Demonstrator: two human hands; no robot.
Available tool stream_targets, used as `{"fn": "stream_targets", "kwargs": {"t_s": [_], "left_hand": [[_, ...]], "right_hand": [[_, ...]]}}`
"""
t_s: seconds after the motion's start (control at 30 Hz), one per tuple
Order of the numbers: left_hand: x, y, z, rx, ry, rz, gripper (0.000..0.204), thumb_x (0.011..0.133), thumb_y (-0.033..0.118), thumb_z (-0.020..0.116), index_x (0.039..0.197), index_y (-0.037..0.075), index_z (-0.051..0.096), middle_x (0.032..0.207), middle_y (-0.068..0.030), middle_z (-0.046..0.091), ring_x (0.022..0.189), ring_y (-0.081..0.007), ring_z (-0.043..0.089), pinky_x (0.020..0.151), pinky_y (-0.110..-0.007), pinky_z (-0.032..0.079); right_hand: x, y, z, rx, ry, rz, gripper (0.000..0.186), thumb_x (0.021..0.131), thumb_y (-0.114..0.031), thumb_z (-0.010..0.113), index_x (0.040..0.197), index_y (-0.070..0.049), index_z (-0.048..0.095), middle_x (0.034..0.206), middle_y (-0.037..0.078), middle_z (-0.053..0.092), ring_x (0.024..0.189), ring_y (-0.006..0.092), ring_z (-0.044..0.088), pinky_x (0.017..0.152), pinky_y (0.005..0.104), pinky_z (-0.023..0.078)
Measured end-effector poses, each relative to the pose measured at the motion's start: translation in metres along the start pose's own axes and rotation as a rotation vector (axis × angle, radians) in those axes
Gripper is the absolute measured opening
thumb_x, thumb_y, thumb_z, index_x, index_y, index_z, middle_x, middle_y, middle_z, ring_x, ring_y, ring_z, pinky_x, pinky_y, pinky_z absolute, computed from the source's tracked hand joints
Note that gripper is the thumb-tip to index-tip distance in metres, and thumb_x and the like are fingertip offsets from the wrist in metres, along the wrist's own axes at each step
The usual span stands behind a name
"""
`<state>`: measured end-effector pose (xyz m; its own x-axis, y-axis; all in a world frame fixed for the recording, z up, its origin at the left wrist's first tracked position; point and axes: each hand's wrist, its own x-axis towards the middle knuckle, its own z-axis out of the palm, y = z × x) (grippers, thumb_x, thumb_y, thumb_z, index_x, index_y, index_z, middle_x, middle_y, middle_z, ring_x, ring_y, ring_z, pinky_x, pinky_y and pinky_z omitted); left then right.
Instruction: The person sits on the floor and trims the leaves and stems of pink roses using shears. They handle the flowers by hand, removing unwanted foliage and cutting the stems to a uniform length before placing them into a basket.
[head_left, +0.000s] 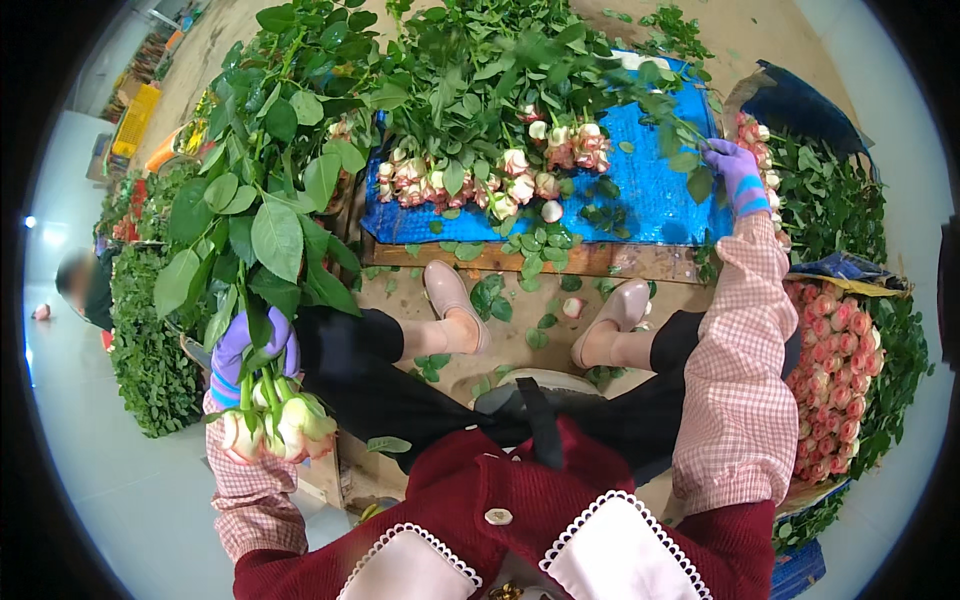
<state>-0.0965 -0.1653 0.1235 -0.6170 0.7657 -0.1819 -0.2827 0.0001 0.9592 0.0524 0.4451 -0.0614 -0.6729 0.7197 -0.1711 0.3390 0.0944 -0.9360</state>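
My left hand (258, 345), in a purple glove, is closed around the stems of several roses. Below the fist hang their cream and pink blooms (275, 430), while the leafy stems (272, 235) rise above it. Out to the right, my other purple-gloved hand, the right hand (735, 170), pinches a thin leafy rose stem (688, 128) over the edge of a blue sheet (650, 215). Where that stem's bloom is, I cannot tell. On the sheet lies a heap of pink and white roses (515, 180), heads toward me and foliage away.
Wrapped bunches of pink roses (830, 370) stand at my right, close to the forearm. A wooden board edge (560, 258) borders the sheet. Loose leaves litter the floor around my shoes (455, 300). Far left are a yellow crate (136, 120), greenery (150, 340) and another person (85, 285).
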Motion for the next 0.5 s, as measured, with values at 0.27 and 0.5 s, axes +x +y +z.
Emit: {"fn": "stream_targets", "kwargs": {"t_s": [0.27, 0.5], "left_hand": [[0.021, 0.004, -0.006, -0.066, 0.016, -0.071, 0.034, 0.084, 0.034, 0.046, 0.069, 0.003, 0.048, 0.062, -0.0078, 0.043, 0.046, -0.0256, 0.051, 0.045, -0.034, 0.044], [0.049, -0.007, -0.050, -0.006, 0.086, -0.239, 0.030, 0.081, 0.031, 0.055, 0.081, 0.002, 0.053, 0.069, -0.0085, 0.051, 0.058, -0.0246, 0.056, 0.055, -0.032, 0.046]], "right_hand": [[0.015, -0.069, 0.119, -0.147, -0.120, 0.031, 0.034, 0.083, -0.015, 0.057, 0.116, -0.010, 0.055, 0.094, 0.004, 0.061, 0.062, 0.0083, 0.051, 0.046, 0.0227, 0.043], [0.035, -0.114, 0.281, -0.493, -0.055, -0.296, 0.064, 0.078, -0.029, 0.062, 0.132, -0.010, 0.033, 0.129, 0.014, 0.044, 0.117, 0.0304, 0.043, 0.098, 0.0354, 0.034]]}}
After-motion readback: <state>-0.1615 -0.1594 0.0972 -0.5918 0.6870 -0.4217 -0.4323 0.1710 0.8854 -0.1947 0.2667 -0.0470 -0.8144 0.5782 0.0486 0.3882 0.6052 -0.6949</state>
